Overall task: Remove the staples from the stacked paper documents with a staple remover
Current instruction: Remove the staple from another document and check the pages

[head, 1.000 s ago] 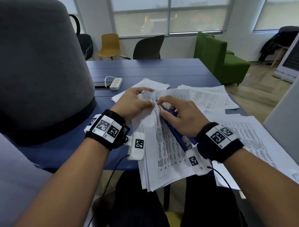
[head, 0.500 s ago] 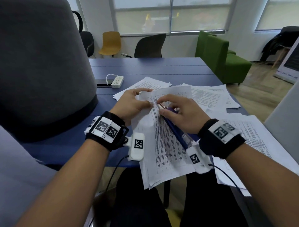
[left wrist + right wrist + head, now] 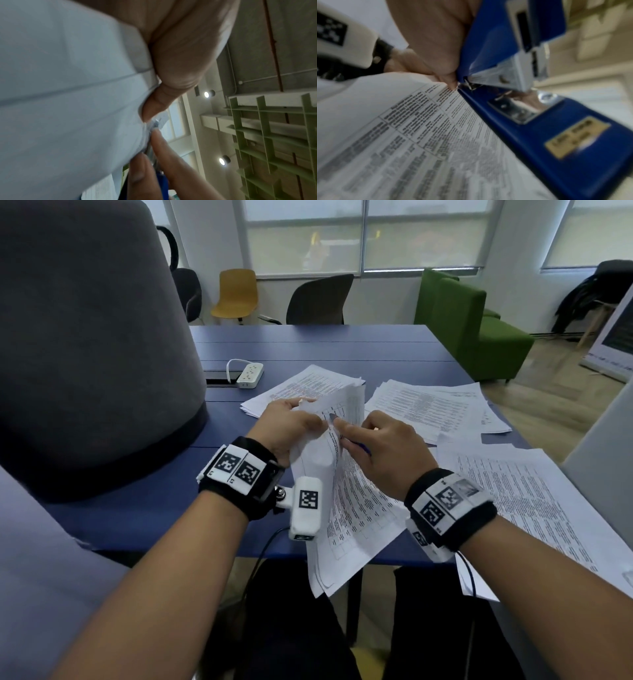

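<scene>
My left hand (image 3: 291, 426) pinches the top left corner of a stapled document (image 3: 356, 508), lifted off the blue table (image 3: 325, 344) and hanging over its near edge. My right hand (image 3: 380, 450) grips a blue stapler (image 3: 539, 121) whose metal remover tip (image 3: 333, 417) sits at that corner, right beside my left thumb. Only a sliver of the blue tool (image 3: 361, 447) shows under my right fingers in the head view. In the left wrist view the paper (image 3: 68, 94) fills the left side and the metal tip (image 3: 156, 122) meets the corner. The staple itself is not discernible.
Loose printed sheets lie in piles behind (image 3: 301, 385), to the right (image 3: 431, 405) and at the near right (image 3: 520, 494). A white power strip (image 3: 250, 374) lies at the back left. A large grey rounded screen (image 3: 85, 337) stands left; chairs and a green sofa (image 3: 462, 323) stand beyond the table.
Both hands have moved closer together at the document's corner, and the corner has risen. The blue tool, plainly seen before along the paper, is now mostly hidden under my right hand.
</scene>
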`<control>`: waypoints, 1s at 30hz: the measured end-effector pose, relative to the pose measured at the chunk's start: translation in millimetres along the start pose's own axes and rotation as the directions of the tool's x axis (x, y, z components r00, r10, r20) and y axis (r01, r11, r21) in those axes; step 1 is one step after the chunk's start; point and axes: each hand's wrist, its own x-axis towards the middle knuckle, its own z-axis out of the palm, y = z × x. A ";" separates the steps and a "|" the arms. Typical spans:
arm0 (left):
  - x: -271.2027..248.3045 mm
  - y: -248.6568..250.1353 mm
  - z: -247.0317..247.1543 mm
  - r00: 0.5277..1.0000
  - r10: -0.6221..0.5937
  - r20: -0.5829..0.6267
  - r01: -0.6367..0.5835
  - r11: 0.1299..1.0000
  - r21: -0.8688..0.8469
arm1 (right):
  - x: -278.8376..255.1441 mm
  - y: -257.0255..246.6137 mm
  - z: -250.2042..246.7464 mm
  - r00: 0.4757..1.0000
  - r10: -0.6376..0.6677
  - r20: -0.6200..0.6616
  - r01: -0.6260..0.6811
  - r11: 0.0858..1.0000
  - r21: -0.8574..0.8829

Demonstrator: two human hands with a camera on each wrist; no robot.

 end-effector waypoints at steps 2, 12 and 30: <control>2.7 -0.7 -3.9 1.000 -0.018 0.009 0.018 1.000 -0.012 | 1.5 1.8 0.3 0.998 0.069 -0.009 -0.067 0.982 0.178; 23.6 -34.4 -50.8 0.991 -0.064 -0.118 0.071 0.996 0.059 | 8.6 26.8 0.2 0.991 0.130 0.024 -0.132 0.982 0.135; -31.9 -61.6 -184.3 0.987 0.023 -0.159 0.150 0.206 0.967 | -24.6 -80.1 22.5 0.876 0.068 0.478 -0.339 0.791 0.509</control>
